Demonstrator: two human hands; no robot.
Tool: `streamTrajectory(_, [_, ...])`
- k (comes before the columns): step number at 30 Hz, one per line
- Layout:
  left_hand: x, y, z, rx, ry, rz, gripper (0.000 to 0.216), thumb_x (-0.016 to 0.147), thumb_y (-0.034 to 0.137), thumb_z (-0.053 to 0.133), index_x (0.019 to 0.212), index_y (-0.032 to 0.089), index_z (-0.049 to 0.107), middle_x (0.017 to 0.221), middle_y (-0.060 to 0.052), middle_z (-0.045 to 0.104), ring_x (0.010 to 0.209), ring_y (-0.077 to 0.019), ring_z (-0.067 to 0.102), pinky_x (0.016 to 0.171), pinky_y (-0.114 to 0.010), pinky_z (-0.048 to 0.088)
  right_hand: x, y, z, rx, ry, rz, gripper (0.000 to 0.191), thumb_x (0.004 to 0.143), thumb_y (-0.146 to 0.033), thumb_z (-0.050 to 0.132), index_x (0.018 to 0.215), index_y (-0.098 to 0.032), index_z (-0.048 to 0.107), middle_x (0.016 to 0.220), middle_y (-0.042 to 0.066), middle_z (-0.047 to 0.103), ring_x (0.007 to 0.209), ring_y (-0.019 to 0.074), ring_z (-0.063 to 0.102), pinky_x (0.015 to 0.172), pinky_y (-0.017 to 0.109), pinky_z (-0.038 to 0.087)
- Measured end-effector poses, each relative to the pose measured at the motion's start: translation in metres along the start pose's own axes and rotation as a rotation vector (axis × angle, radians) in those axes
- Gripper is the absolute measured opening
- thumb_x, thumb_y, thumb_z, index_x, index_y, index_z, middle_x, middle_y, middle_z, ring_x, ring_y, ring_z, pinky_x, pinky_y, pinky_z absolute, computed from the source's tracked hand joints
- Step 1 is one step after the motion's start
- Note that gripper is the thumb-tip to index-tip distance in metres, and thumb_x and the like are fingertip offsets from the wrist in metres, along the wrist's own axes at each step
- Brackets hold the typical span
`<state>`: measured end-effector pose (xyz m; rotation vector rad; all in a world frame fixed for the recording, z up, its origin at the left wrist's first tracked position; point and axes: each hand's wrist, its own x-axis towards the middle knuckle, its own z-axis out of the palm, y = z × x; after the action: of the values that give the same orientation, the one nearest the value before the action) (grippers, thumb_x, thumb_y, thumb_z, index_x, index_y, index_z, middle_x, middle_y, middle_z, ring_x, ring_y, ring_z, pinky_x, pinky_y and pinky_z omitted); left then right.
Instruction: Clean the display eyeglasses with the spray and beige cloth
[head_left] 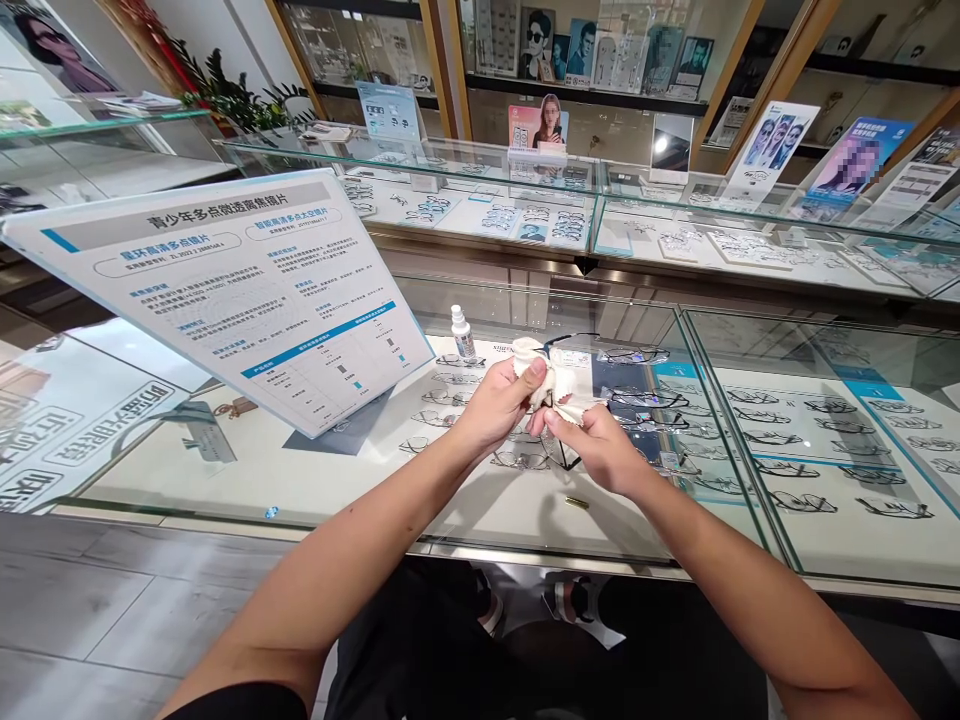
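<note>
Above the glass counter, a cream cleaning cloth (551, 383) is bunched between both of my hands. My left hand (491, 405) pinches it from the left, thumb on top. From the right, my right hand (600, 450) grips its lower edge, fingers closed. A pair of eyeglasses (571, 462) is wrapped in the cloth; dark temple parts stick out above and below, while the lenses are mostly hidden. Beyond my left hand stands a small white bottle (463, 335). Below my right hand lies a small gold-green stick-like piece (576, 502).
A large printed board (330, 330) leans upright on the counter at left. Rows of eyeglass frames (799, 500) lie inside the glass case (739, 570). Another display counter (465, 235) with standing cards runs across behind. A small blue-white item (271, 512) lies near the front edge.
</note>
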<state>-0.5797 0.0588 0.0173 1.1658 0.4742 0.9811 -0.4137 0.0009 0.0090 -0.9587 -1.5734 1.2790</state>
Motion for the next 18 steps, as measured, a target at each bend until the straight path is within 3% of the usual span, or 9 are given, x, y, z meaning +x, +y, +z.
streamTrajectory(5, [0.003,0.008,-0.007,-0.036,-0.048,0.024,0.049,0.087,0.057,0.087,0.099,0.011,0.074,0.076,-0.007,0.075,0.048,-0.0167,0.066,0.053,-0.03,0.055,0.004,0.0,-0.01,-0.053,0.031,0.044,0.065,0.094,-0.081,0.062,0.085,-0.02,0.083,0.082,0.005,0.064,0.084,0.0211,0.057,0.085,0.036,0.047])
streamTrajectory(8, [0.005,0.008,-0.009,-0.04,-0.006,0.043,0.047,0.083,0.051,0.092,0.098,0.01,0.074,0.083,-0.008,0.078,0.051,-0.0152,0.067,0.058,-0.031,0.057,0.006,0.001,-0.014,-0.06,0.037,0.049,0.067,0.091,-0.084,0.063,0.085,-0.02,0.084,0.081,0.005,0.062,0.083,0.0204,0.055,0.082,0.034,0.047])
streamTrajectory(14, [0.005,0.001,-0.007,-0.063,0.032,0.042,0.052,0.083,0.061,0.089,0.087,0.012,0.073,0.074,-0.007,0.076,0.044,-0.0123,0.059,0.048,-0.027,0.049,0.002,0.005,-0.008,-0.056,0.027,0.081,0.061,0.094,-0.078,0.064,0.094,-0.021,0.086,0.075,0.003,0.057,0.076,0.0193,0.051,0.072,0.032,0.045])
streamTrajectory(18, [0.004,0.001,-0.008,-0.109,0.032,0.015,0.056,0.086,0.066,0.084,0.087,0.011,0.074,0.073,-0.008,0.076,0.045,-0.0139,0.061,0.049,-0.029,0.05,0.002,0.004,-0.007,-0.028,0.042,0.048,0.06,0.092,-0.078,0.068,0.092,-0.021,0.085,0.088,0.006,0.068,0.086,0.0213,0.057,0.082,0.035,0.049])
